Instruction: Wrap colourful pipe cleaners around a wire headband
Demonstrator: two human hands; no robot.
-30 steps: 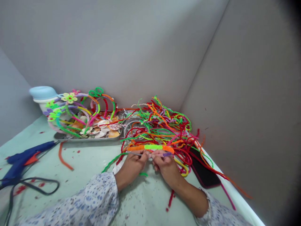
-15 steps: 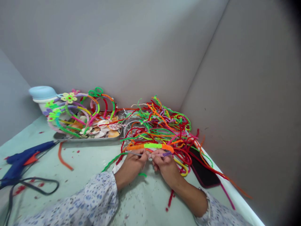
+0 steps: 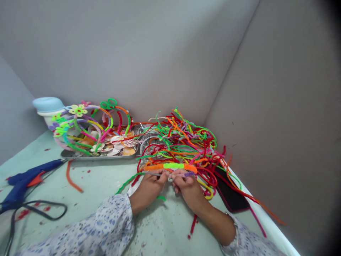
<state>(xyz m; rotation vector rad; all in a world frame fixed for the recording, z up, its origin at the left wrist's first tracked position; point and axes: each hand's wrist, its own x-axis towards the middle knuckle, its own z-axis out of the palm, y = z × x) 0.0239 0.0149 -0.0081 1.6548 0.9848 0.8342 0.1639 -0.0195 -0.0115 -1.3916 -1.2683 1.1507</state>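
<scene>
Purple pipe cleaner (image 3: 188, 174) pinched by left hand (image 3: 149, 192) and right hand (image 3: 188, 190)

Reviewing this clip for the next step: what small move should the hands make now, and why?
Probably wind the purple pipe cleaner farther along the thin grey rod: the right hand seems to pinch the purple where it meets the rod, while the left hand grips the rod's bare stretch.

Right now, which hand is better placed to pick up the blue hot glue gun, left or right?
Probably the left hand: the blue hot glue gun lies on that side. The right hand is farther away, beyond the left. Both pinch a thin pipe-cleaner stem, so either must let go first.
</scene>
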